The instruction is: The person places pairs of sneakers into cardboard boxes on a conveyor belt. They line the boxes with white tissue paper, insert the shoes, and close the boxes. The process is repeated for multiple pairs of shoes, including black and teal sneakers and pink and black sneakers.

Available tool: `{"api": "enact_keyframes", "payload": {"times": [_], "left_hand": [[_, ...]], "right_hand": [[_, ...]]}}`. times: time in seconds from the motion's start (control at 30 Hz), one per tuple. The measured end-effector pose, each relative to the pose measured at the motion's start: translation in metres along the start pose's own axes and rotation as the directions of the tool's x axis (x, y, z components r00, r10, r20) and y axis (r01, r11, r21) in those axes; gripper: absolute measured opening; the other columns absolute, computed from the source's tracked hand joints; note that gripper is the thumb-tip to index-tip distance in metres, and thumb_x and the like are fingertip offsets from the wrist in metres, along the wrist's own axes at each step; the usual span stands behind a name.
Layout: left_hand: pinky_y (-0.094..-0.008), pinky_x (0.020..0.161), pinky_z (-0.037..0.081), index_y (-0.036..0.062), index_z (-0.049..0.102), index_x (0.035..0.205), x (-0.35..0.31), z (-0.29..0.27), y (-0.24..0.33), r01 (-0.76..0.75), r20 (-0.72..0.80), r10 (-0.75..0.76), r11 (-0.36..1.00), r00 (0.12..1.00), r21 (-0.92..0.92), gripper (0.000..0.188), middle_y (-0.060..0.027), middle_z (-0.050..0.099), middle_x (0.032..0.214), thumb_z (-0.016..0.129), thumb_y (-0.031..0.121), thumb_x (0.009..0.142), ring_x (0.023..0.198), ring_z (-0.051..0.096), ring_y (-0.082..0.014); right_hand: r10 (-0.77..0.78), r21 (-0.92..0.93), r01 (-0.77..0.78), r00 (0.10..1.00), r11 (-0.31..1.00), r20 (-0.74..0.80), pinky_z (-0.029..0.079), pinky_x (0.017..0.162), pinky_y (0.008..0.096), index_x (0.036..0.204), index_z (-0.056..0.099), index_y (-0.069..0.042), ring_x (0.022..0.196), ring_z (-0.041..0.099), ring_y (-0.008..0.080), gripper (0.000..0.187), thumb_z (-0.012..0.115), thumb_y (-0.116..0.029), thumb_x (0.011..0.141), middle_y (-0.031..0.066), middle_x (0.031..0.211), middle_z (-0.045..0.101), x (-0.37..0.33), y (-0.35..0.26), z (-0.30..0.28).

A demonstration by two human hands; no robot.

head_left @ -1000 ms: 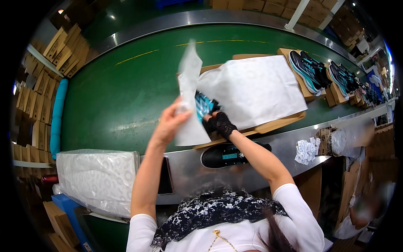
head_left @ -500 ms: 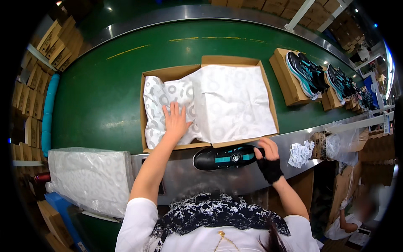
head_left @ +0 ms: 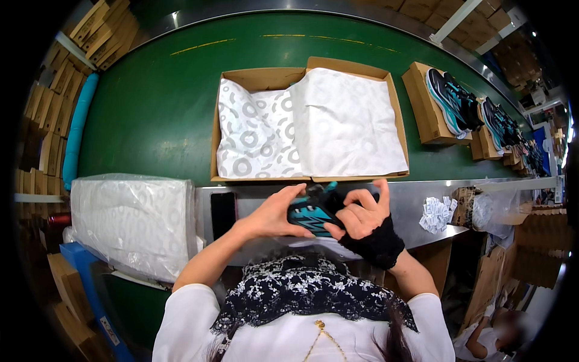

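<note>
A black and teal sports shoe (head_left: 313, 218) is held up in front of me, tilted so that a patterned side shows. My left hand (head_left: 274, 214) is closed round one end of it, fingers above and thumb below. My right hand (head_left: 364, 218), in a black fingerless glove, grips the other end with curled fingers, the index finger stretched out. Just beyond the shoe lies an open cardboard shoebox (head_left: 216, 151). White tissue paper (head_left: 353, 123) with grey ring shapes lines it, a crumpled part on the left and a flatter sheet on the right. The paper hides what lies beneath.
A plastic-wrapped stack of tissue paper (head_left: 132, 223) lies at left, beside a dark phone (head_left: 223, 214). Small white packets (head_left: 437, 214) are piled at right. Several shoes on boxes (head_left: 446, 108) line the green belt (head_left: 157, 114). Another person (head_left: 491, 335) is at the lower right.
My left hand has left the tissue paper and come down onto the shoe. The shoe is lifted off the metal ledge and turned, with my right hand moved inward. The phone is now uncovered.
</note>
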State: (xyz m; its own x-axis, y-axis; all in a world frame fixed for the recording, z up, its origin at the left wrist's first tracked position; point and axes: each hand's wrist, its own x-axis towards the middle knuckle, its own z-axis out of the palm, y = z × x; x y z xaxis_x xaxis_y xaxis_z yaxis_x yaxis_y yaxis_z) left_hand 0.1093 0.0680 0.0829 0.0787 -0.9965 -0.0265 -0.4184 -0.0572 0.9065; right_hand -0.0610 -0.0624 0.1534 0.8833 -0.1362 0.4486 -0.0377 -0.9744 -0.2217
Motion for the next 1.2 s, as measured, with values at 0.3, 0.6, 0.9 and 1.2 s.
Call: {"api": "enact_keyframes", "payload": {"times": [0.3, 0.6, 0.9, 1.2], "left_hand": [[-0.024, 0.073, 0.045, -0.0001, 0.055, 0.101, -0.031, -0.055, -0.009, -0.006, -0.374, -0.248, 0.827, 0.893, -0.562, 0.051, -0.0021, 0.06, 0.088, 0.079, 0.008, 0.056, 0.08, 0.054, -0.0089], [-0.0245, 0.073, 0.043, -0.0025, 0.048, 0.109, 0.062, -0.072, -0.07, -0.101, -0.602, -0.476, 0.725, 0.641, -0.681, 0.053, -0.0068, 0.057, 0.095, 0.065, 0.035, 0.076, 0.082, 0.051, -0.0109], [-0.0466, 0.075, 0.048, 0.0012, 0.027, 0.127, 0.116, -0.025, -0.086, 0.534, 0.156, -0.695, 0.369, 0.702, -0.76, 0.057, -0.0169, 0.046, 0.115, 0.05, 0.034, 0.086, 0.101, 0.05, -0.0323], [-0.0386, 0.091, 0.035, 0.0074, 0.044, 0.123, 0.037, -0.062, -0.083, 0.131, -0.672, -0.559, 0.807, 0.486, -0.576, 0.051, -0.0136, 0.048, 0.119, 0.032, 0.045, 0.089, 0.113, 0.043, -0.0227]], "right_hand": [[0.006, 0.048, 0.01, 0.946, 0.999, -0.324, 0.032, 0.087, 0.0485, 0.097, 0.051, -0.003, 0.092, 0.05, 0.027, 0.027, 0.062, -0.013, 0.075, 0.0093, 0.095, 0.06, 0.037, -0.018, -0.061], [0.47, 0.357, -0.465, 0.879, 0.81, 0.077, 0.045, 0.078, 0.0341, 0.092, 0.056, -0.001, 0.091, 0.055, 0.0289, 0.023, 0.064, -0.009, 0.072, 0.0147, 0.101, 0.055, -0.054, 0.002, 0.044], [0.606, 0.649, -0.16, 0.251, -0.743, 0.755, 0.045, 0.072, 0.0275, 0.105, 0.052, -0.007, 0.092, 0.055, 0.0218, 0.037, 0.065, -0.025, 0.076, 0.007, 0.105, 0.056, -0.059, 0.075, 0.111], [0.587, -0.027, -0.594, 0.8, 0.804, -0.124, 0.034, 0.076, 0.0536, 0.122, 0.041, -0.022, 0.107, 0.036, 0.0392, 0.047, 0.043, -0.008, 0.077, 0.0213, 0.12, 0.037, -0.033, 0.077, 0.144]]}}
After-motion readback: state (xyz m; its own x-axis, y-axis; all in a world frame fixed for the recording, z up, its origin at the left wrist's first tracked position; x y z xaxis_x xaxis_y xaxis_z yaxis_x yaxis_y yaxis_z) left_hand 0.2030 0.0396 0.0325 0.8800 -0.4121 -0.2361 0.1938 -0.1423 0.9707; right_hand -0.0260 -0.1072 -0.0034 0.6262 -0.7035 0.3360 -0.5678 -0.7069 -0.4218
